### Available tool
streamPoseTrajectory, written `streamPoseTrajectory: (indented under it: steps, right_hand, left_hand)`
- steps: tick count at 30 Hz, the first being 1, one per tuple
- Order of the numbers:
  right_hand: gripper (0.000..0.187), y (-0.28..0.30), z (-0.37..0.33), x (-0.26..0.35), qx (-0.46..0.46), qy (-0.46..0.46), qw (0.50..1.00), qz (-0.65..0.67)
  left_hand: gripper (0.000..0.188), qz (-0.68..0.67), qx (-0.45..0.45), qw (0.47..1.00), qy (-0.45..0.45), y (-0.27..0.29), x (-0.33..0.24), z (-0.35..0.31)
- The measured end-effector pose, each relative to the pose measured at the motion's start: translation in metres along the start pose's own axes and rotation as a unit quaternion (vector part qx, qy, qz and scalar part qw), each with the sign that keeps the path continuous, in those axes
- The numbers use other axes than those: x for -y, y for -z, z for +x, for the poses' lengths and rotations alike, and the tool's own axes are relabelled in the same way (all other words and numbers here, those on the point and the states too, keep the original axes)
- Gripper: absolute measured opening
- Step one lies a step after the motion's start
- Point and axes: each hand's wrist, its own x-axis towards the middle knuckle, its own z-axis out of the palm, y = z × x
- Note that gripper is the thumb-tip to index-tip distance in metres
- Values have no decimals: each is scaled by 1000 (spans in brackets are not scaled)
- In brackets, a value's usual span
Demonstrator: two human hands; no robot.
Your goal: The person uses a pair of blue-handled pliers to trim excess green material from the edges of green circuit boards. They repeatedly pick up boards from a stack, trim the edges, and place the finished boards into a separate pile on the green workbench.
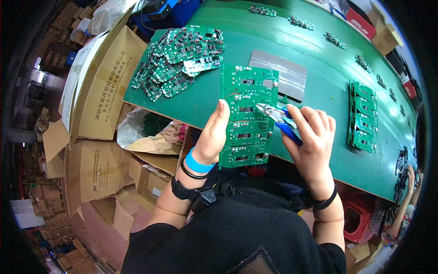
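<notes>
Glossy tabletop (328, 91), matt cardboard (109, 98), metal-tipped pliers (270, 111)

Workbench (326, 93): loose PCB pile (175, 59) left, metal plate (293, 75) mid, PCB panel stack (363, 119) right, single-PCB row (335, 40) along far side. Working panel (247, 125) in front of plate, between left hand (213, 134) and right hand (314, 139); nippers (277, 115) at its right edge. Cardboard box (102, 86) left of bench.

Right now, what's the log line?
left hand: holding green circuit panel; right hand: gripping blue-handled pliers; board pile: on table
</notes>
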Motion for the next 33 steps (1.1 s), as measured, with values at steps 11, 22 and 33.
streamPoseTrajectory:
  steps: [11, 22, 33]
  right_hand:
    - [50, -3, -9, -9, 8, -71, 996, 47]
    - [54, -4, -14, -11, -19, -105, 992, 71]
    - [63, 6, -8, 13, 75, -17, 995, 58]
  left_hand:
    - [70, -371, 95, 922, 53, 12, 4, 0]
    - [76, -359, 110, 926, 40, 9, -2, 6]
    - [66, -152, 22, 988, 14, -3, -12, 15]
